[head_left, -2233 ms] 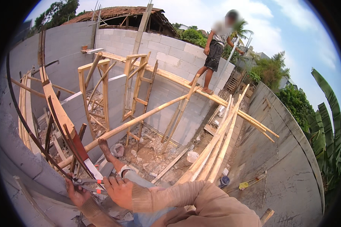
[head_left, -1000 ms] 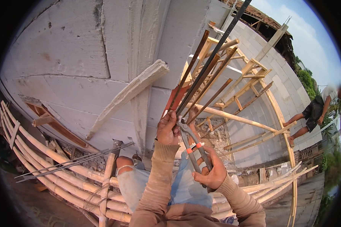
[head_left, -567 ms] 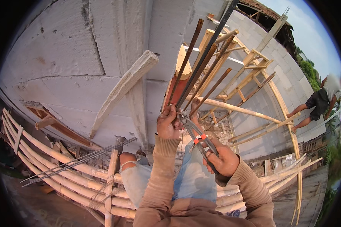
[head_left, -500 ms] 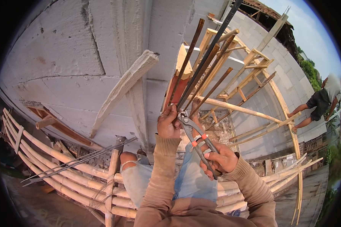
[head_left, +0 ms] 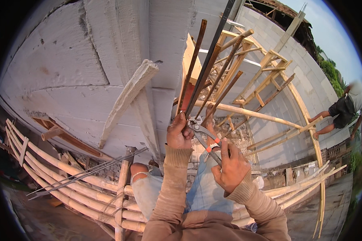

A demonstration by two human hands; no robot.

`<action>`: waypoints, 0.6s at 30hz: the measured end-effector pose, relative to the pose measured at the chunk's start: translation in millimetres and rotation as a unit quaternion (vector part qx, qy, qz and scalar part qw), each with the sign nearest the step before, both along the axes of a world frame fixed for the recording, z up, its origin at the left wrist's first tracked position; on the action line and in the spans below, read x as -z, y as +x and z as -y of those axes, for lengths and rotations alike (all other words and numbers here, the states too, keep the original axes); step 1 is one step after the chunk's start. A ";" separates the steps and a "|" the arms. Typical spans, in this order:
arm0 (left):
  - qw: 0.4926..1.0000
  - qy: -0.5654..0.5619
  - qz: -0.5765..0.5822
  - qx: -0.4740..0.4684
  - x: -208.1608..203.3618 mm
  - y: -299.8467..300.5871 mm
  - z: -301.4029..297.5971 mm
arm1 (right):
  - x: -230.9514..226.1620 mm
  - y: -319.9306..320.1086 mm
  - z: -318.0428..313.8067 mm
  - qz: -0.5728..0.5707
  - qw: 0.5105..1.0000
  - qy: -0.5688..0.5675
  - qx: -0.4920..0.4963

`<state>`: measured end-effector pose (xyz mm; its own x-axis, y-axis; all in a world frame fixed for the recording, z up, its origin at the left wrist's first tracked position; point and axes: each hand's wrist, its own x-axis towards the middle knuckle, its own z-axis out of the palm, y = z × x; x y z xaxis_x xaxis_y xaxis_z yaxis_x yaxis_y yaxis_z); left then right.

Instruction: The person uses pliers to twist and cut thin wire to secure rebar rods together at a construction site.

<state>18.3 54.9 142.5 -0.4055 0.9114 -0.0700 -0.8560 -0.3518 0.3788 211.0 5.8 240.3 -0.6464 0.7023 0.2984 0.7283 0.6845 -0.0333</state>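
Long-handled pincers [head_left: 205,139], grey with orange bands on the handles, have their jaws at the foot of several upright rebars. My right hand [head_left: 232,166] is closed around the handle ends, its back turned up. Beside the jaws, my left hand [head_left: 179,132] is pinched close to the lower end of a dark steel bar [head_left: 208,60]; what its fingertips hold is hidden. Rusty rebars [head_left: 194,64] stand on either side of that bar. A reddish-brown board [head_left: 188,98] shows behind them.
A grey block wall [head_left: 68,100] rises at left, with a rough slanted post [head_left: 128,100] against it. Bamboo poles [head_left: 80,186] run across below, with thin steel rods [head_left: 88,172] on them. Wooden framing [head_left: 265,80] stands right. Another person [head_left: 344,108] is at far right.
My right hand has shifted its grip on the pincers, turning its back up, and the handles have come closer together. My left hand stays by the bars. The view has shifted slightly.
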 end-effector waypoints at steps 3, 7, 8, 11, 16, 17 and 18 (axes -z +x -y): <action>1.000 0.008 -0.005 -0.006 -1.2 -0.9 0.9 | 0.3 -5.9 1.4 0.053 0.998 0.002 0.045; 1.000 0.000 0.016 0.015 -7.4 -2.1 -2.1 | 15.6 3.3 -10.7 0.009 0.989 -0.151 -0.006; 0.999 -0.001 0.025 0.021 -8.0 -1.4 -2.3 | 11.8 7.9 -15.0 -0.027 0.956 -0.293 0.001; 0.999 -0.020 0.025 0.032 -6.5 -4.8 0.7 | -2.9 4.0 -22.2 -0.188 0.744 -0.642 0.008; 0.999 0.018 0.011 0.035 16.6 -6.2 -9.7 | 30.2 0.4 -10.1 -0.438 0.261 -0.859 -0.039; 0.999 0.016 0.006 0.027 16.8 -3.4 -11.8 | 35.1 1.2 -8.3 -0.440 0.294 -0.847 -0.054; 1.000 0.003 0.000 0.015 12.9 -1.8 -10.7 | 40.5 1.7 -5.4 -0.441 0.324 -0.834 -0.069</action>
<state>16.5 65.6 129.6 -0.3787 0.9233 -0.0646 -0.8663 -0.3291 0.3759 212.7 11.2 199.9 -0.8858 0.3452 -0.3100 -0.1025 -0.7972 -0.5950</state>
